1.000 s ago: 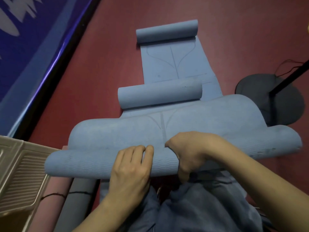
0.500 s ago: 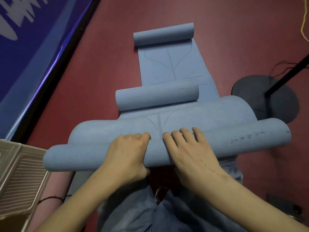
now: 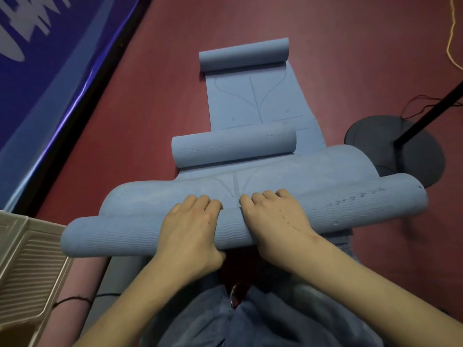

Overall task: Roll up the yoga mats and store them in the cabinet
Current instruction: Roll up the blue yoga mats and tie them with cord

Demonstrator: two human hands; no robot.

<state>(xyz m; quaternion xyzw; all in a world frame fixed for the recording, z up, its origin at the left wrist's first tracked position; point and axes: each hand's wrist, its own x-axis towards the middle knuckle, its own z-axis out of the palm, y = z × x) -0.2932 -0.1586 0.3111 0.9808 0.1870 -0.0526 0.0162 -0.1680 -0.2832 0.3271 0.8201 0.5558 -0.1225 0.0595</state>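
Starting over at 9 o'clock: a beige ribbed plastic panel (image 3: pixel 27 266) pokes in from the left edge, with a blue banner (image 3: pixel 47 71) running up toward 10 o'clock along the red floor (image 3: pixel 155 101). Just right of the panel, a pink rolled mat (image 3: pixel 82 279) and a grey one lie under the near blue yoga mat (image 3: pixel 140 234), which is partly rolled and stretches across the middle of the shot. Left hand (image 3: pixel 193 229) sits on top of that roll near dead center, fingers curled over the front edge and gripping it, thumb tucked underneath. Right hand (image 3: pixel 273 221) is just beside it doing the same thing, fingers hooked over the roll, knuckles up. Toward 12 o'clock there's a second blue roll (image 3: pixel 233 146) on its flat remainder, and farther up a third roll (image 3: pixel 243 55). At 3 o'clock, a black round stand base (image 3: pixel 370 136) with its pole (image 3: pixel 431 113) sits on the floor.
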